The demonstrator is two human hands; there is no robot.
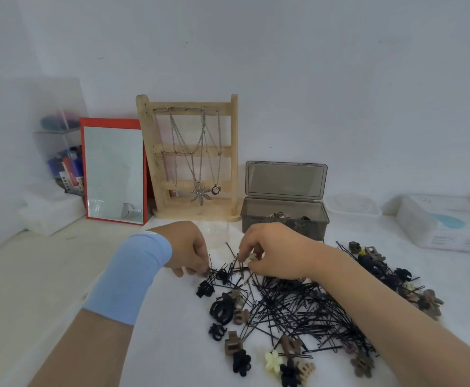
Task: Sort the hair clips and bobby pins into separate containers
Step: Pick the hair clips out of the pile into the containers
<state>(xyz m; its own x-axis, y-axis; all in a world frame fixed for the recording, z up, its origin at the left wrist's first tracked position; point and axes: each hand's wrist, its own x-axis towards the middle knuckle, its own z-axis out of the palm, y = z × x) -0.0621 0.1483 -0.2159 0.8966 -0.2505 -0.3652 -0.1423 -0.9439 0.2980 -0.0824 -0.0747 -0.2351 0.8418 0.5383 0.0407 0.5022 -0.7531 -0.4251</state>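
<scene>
A big heap of black bobby pins lies on the white table, mixed with small claw hair clips in black, brown and cream. My right hand is at the heap's far edge, fingers pinched on a small beige hair clip. My left hand, with a blue band on the wrist, pinches black bobby pins at the heap's left edge. Behind the hands stands a smoky grey box with its lid up and some clips inside. A clear small container sits between the hands, partly hidden.
A wooden jewellery stand with necklaces and a red-framed mirror lean at the back. A clear organiser is at far left. A white tray and a lidded plastic box sit at right.
</scene>
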